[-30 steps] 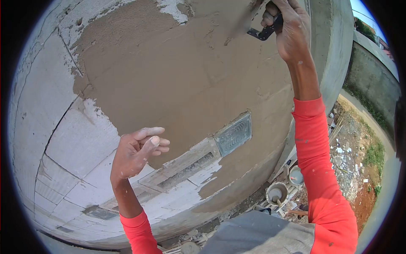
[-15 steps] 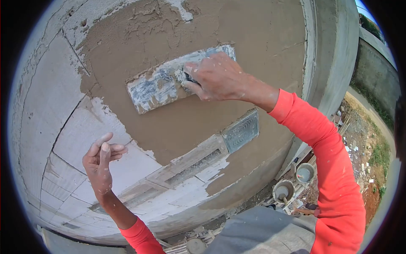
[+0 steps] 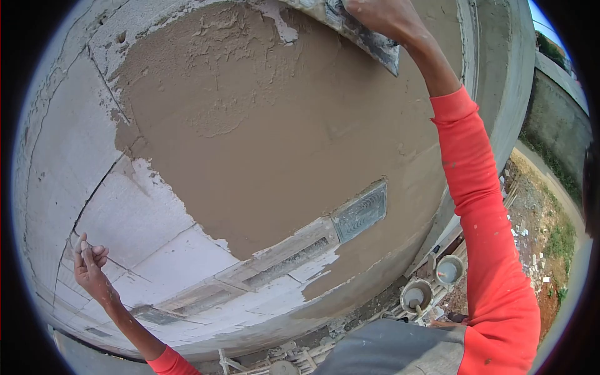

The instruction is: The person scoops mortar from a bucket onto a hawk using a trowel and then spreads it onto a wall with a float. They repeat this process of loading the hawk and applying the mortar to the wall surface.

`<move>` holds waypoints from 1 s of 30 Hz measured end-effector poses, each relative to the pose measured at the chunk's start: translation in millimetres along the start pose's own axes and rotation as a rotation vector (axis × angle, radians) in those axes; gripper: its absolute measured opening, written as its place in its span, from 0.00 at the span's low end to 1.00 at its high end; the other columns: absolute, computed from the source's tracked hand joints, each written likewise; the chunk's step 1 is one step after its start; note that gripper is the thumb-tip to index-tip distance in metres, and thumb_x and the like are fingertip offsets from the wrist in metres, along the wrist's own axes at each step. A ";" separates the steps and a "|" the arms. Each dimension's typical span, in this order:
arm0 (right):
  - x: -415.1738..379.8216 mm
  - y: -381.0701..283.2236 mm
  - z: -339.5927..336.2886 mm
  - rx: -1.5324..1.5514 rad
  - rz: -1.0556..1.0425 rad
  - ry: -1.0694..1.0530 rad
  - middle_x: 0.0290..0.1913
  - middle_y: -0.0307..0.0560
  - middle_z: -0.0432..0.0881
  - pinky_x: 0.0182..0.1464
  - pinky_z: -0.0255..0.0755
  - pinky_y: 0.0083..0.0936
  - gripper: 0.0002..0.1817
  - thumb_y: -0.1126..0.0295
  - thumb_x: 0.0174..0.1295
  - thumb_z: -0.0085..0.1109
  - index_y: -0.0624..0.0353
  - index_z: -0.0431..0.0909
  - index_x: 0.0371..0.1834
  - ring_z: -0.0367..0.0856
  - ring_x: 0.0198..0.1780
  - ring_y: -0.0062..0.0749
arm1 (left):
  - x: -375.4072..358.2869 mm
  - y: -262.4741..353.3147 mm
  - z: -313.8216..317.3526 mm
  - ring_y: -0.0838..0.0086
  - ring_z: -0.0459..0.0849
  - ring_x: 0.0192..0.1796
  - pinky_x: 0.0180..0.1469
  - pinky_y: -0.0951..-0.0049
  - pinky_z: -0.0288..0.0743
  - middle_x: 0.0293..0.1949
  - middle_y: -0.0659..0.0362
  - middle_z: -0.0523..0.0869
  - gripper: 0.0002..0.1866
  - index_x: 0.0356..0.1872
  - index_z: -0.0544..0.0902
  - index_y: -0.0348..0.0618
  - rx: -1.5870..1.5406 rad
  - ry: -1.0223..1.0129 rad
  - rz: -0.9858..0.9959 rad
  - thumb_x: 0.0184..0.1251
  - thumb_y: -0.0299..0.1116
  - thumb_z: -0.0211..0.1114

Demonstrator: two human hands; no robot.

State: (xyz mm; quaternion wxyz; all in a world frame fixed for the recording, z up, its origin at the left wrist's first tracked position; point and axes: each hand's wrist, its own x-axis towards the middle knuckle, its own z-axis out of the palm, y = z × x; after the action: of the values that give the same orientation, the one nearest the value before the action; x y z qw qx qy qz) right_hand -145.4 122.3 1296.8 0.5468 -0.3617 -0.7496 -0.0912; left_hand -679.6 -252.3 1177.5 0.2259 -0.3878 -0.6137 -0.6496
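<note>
At the top edge of the view, my right hand (image 3: 389,17) is closed around the handle of a long plastering float (image 3: 370,42). Its face lies toward the wall and is smeared with grey-white mortar; part of it runs out of the picture. Below it spreads a wide patch of wet brown plaster (image 3: 250,150), smooth in the middle and rough at upper left. My left hand (image 3: 92,265) is at lower left in front of the bare pale block wall (image 3: 144,200), fingers loosely bent and apart, with nothing in them.
A patterned vent block (image 3: 360,211) is set in the wall beside a slotted strip (image 3: 281,256). Down at lower right stand two buckets (image 3: 447,270) on planks, near rubble ground (image 3: 531,250). A concrete column (image 3: 500,81) borders the wall on the right.
My right hand has swept the float up and to the right, leaving smoother plaster behind. My left hand has moved down and left, its fingers more bent.
</note>
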 end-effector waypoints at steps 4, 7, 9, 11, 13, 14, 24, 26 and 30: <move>-107.3 -29.6 56.3 -0.161 -0.321 -0.090 0.17 0.54 0.78 0.30 0.74 0.42 0.20 0.57 0.66 0.64 0.62 0.82 0.23 0.76 0.20 0.50 | 5.2 21.1 40.9 0.79 0.88 0.37 0.42 0.81 0.75 0.33 0.62 0.89 0.16 0.62 0.86 0.38 -0.057 0.123 0.103 0.84 0.33 0.59; -199.9 1.8 88.5 -0.160 -0.414 -0.243 0.18 0.53 0.81 0.27 0.77 0.43 0.17 0.58 0.64 0.65 0.58 0.84 0.23 0.82 0.22 0.53 | 9.7 36.1 62.3 0.76 0.90 0.42 0.48 0.77 0.76 0.38 0.60 0.90 0.18 0.62 0.85 0.35 -0.065 0.135 0.197 0.83 0.36 0.60; -203.1 18.8 76.4 -0.156 -0.400 -0.105 0.18 0.52 0.81 0.27 0.76 0.41 0.16 0.59 0.64 0.66 0.58 0.84 0.24 0.82 0.22 0.52 | 15.8 59.2 74.1 0.74 0.90 0.44 0.49 0.76 0.78 0.39 0.58 0.91 0.17 0.61 0.86 0.35 -0.015 0.140 0.235 0.83 0.35 0.60; -177.9 32.7 67.7 -0.174 -0.357 0.041 0.19 0.51 0.81 0.27 0.76 0.40 0.15 0.58 0.63 0.66 0.58 0.84 0.25 0.82 0.21 0.51 | 22.9 67.6 84.8 0.73 0.91 0.45 0.51 0.74 0.80 0.41 0.56 0.91 0.17 0.60 0.86 0.35 -0.044 0.164 0.277 0.82 0.34 0.60; -132.7 31.4 50.5 -0.184 -0.249 0.184 0.19 0.51 0.82 0.27 0.76 0.41 0.15 0.58 0.61 0.68 0.57 0.84 0.26 0.82 0.21 0.50 | 26.1 73.3 97.0 0.72 0.91 0.46 0.53 0.73 0.82 0.43 0.55 0.91 0.16 0.59 0.86 0.34 -0.041 0.191 0.306 0.82 0.34 0.61; -126.0 30.9 54.0 -0.183 -0.195 0.093 0.17 0.52 0.79 0.28 0.76 0.42 0.14 0.57 0.59 0.69 0.57 0.84 0.30 0.81 0.21 0.51 | 26.3 77.0 105.0 0.71 0.91 0.46 0.53 0.73 0.82 0.44 0.54 0.91 0.16 0.59 0.87 0.34 -0.033 0.217 0.320 0.82 0.34 0.61; -258.3 25.3 121.7 -0.033 -0.478 0.050 0.23 0.47 0.79 0.28 0.76 0.37 0.14 0.61 0.63 0.68 0.60 0.78 0.31 0.82 0.21 0.40 | 30.4 61.3 135.7 0.70 0.91 0.49 0.55 0.72 0.84 0.48 0.52 0.92 0.16 0.55 0.88 0.32 0.005 0.368 0.367 0.78 0.33 0.62; -221.7 3.5 118.7 -0.015 -0.321 0.218 0.22 0.48 0.80 0.25 0.74 0.36 0.15 0.61 0.63 0.69 0.61 0.78 0.30 0.82 0.20 0.40 | 29.8 66.0 148.0 0.70 0.90 0.49 0.54 0.72 0.84 0.48 0.54 0.92 0.16 0.54 0.89 0.33 -0.002 0.451 0.415 0.77 0.34 0.63; -161.7 8.6 89.5 -0.080 0.118 0.345 0.20 0.50 0.80 0.21 0.71 0.35 0.16 0.61 0.62 0.70 0.61 0.77 0.28 0.82 0.20 0.40 | 32.8 61.9 161.3 0.70 0.90 0.48 0.53 0.72 0.83 0.49 0.55 0.92 0.15 0.53 0.90 0.34 0.109 0.592 0.471 0.76 0.34 0.63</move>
State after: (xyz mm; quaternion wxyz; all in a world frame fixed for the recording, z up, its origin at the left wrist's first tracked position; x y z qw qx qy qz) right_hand -184.6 104.6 1116.9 0.6568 -0.4056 -0.6179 -0.1495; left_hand -615.0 -98.4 1232.9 0.5568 -0.3009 -0.4498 -0.6302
